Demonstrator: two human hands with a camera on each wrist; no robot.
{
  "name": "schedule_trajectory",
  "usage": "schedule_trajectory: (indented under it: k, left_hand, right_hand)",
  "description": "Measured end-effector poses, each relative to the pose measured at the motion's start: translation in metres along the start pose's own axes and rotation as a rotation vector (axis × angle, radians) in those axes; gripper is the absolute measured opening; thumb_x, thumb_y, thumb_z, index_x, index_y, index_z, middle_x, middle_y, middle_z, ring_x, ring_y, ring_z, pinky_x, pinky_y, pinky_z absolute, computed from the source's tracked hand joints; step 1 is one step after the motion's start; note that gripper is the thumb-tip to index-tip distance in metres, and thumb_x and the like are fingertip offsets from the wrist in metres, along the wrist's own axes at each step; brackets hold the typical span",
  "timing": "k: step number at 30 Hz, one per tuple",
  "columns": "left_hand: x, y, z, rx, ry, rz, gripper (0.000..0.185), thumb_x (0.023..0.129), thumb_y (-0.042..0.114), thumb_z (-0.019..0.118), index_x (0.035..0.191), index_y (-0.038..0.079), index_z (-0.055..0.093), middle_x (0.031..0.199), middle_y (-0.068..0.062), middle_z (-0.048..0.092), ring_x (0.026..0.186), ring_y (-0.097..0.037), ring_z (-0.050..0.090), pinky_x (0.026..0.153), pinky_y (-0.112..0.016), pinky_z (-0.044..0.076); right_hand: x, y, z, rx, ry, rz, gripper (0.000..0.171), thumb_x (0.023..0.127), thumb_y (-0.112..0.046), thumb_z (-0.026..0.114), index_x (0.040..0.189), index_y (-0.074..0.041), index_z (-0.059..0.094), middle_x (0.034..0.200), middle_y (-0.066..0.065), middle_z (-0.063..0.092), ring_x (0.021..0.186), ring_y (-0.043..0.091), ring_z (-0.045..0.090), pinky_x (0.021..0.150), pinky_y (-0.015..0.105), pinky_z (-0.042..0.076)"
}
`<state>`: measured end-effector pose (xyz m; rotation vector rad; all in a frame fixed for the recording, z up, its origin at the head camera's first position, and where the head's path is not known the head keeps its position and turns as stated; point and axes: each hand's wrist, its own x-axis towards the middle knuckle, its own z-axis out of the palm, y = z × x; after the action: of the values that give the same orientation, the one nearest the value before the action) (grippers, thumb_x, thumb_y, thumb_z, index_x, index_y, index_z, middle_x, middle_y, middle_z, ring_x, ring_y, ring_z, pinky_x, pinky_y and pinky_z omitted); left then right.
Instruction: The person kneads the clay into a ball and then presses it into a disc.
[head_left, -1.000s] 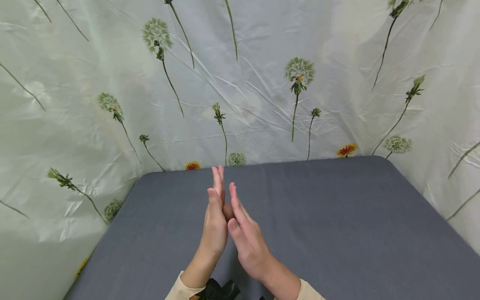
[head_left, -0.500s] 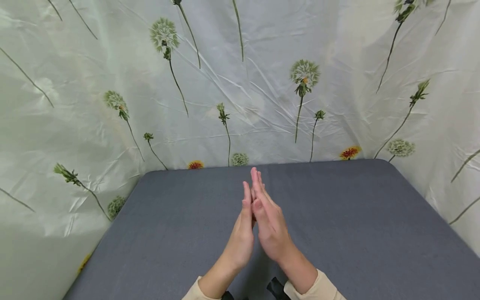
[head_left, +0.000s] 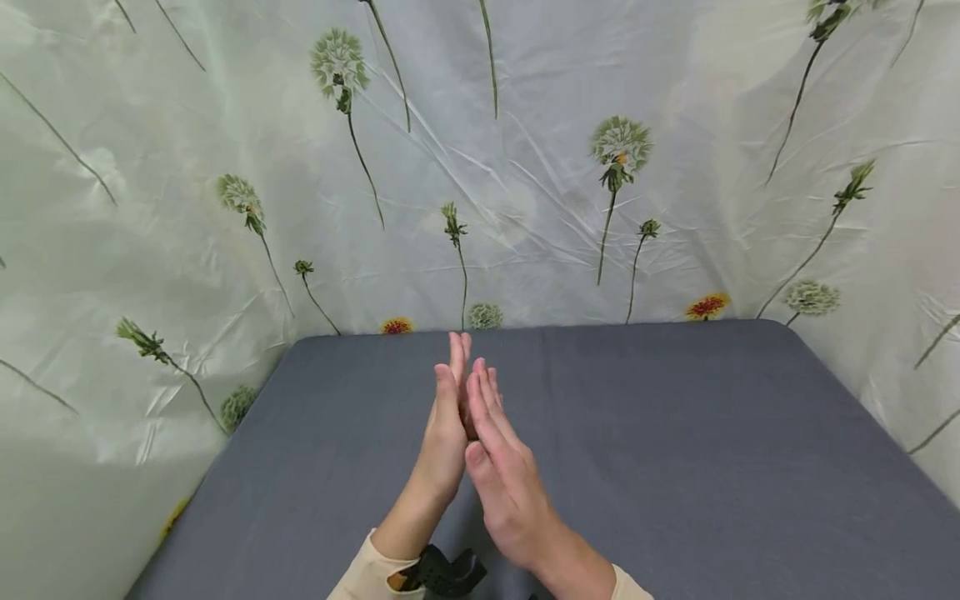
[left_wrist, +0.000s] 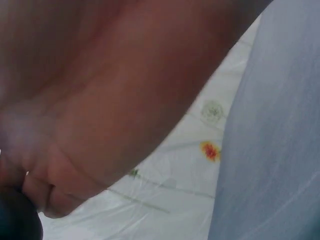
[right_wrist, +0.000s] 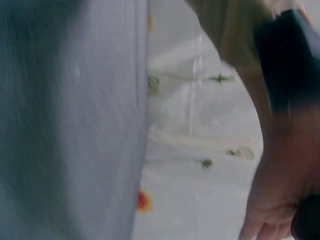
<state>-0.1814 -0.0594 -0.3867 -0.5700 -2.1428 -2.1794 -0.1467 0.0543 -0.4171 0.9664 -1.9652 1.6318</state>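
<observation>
My left hand (head_left: 444, 446) and right hand (head_left: 510, 487) are held up over the table, palms facing and fingers straight, pointing away. The fingers lie close together, with the left fingertips reaching a little farther than the right. A small brown patch shows in the narrow gap between the palms; I cannot tell whether it is an object or shaded skin. Blurred skin of a hand (left_wrist: 120, 100) fills much of the left wrist view. In the right wrist view, a forearm with a black wrist device (right_wrist: 290, 60) is at the right.
A grey cloth-covered table (head_left: 675, 442) spreads beneath the hands. Behind it and at both sides hangs a pale curtain (head_left: 525, 183) printed with dandelions and orange flowers. A black wrist device (head_left: 450, 573) sits at the left sleeve cuff (head_left: 375, 567).
Palms together, the hands slide back and forth against each other. At half a second ago they stood farther right with the right fingertips ahead; now they are farther left with the left ahead.
</observation>
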Motion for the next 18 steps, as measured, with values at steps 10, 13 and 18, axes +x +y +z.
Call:
schedule_trajectory:
  k: [10, 13, 18]
  left_hand:
    - [-0.02, -0.007, 0.044, 0.189, -0.119, 0.017, 0.061, 0.119, 0.041, 0.005, 0.171, 0.016, -0.012, 0.181, 0.001, -0.011, 0.168, -0.024, -0.008, 0.133, -0.064, -0.001]
    - [-0.021, -0.004, 0.038, 0.225, -0.047, 0.069, 0.059, 0.119, 0.039, 0.005, 0.172, 0.016, -0.006, 0.181, 0.003, -0.008, 0.169, -0.025, -0.009, 0.133, -0.065, 0.0]
    - [-0.012, 0.005, 0.016, 0.259, 0.06, 0.159, 0.059, 0.118, 0.044, 0.003, 0.172, 0.022, -0.007, 0.182, 0.009, -0.001, 0.169, -0.019, -0.003, 0.134, -0.061, 0.008]
  right_hand:
    - [0.015, 0.016, -0.042, -0.007, 0.096, 0.161, 0.052, 0.119, -0.017, 0.018, 0.17, -0.006, 0.028, 0.177, 0.006, 0.029, 0.164, 0.018, 0.026, 0.125, 0.011, 0.025]
    - [0.012, 0.022, -0.034, 0.105, 0.021, 0.277, 0.055, 0.12, -0.025, 0.012, 0.171, -0.005, 0.021, 0.179, 0.005, 0.022, 0.165, 0.022, 0.022, 0.12, 0.007, 0.028]
    - [0.006, 0.016, -0.012, 0.194, -0.056, 0.282, 0.056, 0.12, -0.024, 0.013, 0.172, -0.004, 0.007, 0.181, 0.007, 0.012, 0.167, 0.023, 0.011, 0.125, 0.007, 0.016]
